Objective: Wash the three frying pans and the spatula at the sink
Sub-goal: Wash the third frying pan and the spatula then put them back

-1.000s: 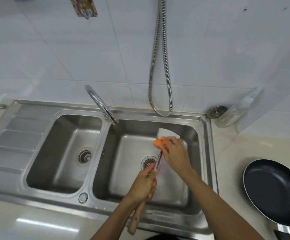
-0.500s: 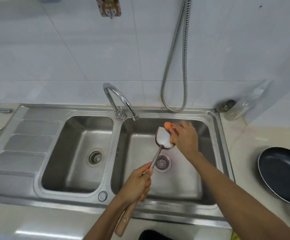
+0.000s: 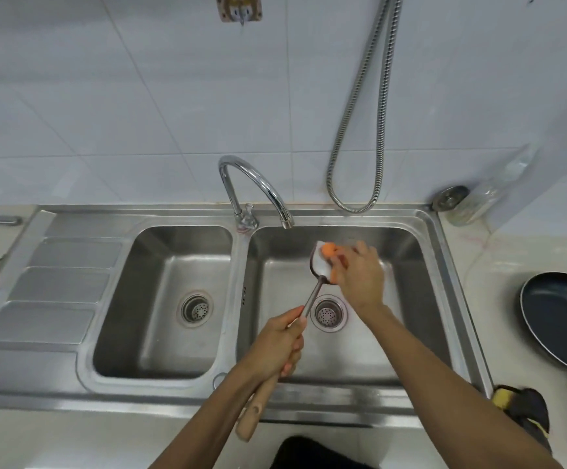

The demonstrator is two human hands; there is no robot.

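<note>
Since the earlier frames, both hands had shifted toward 3 o'clock with the spatula, whose blade now showed its pale face beside the sponge rather than lying hidden under it. Largest in view was the steel double sink [image 3: 451,252], set in a pale counter below a white tiled wall, its faucet [image 3: 256,184] arching over the right basin at 12 o'clock. At 3 o'clock a dark frying pan [image 3: 566,319] rested on the counter. Over the right basin the spatula [image 3: 314,294] ran its long axis from 7 to 1 o'clock, blade up and away. The left hand [image 3: 277,346] had its fingers curled tight around the wooden handle. The right hand [image 3: 360,280] pinched an orange sponge [image 3: 329,250] against the blade, fingers pressed together.
</note>
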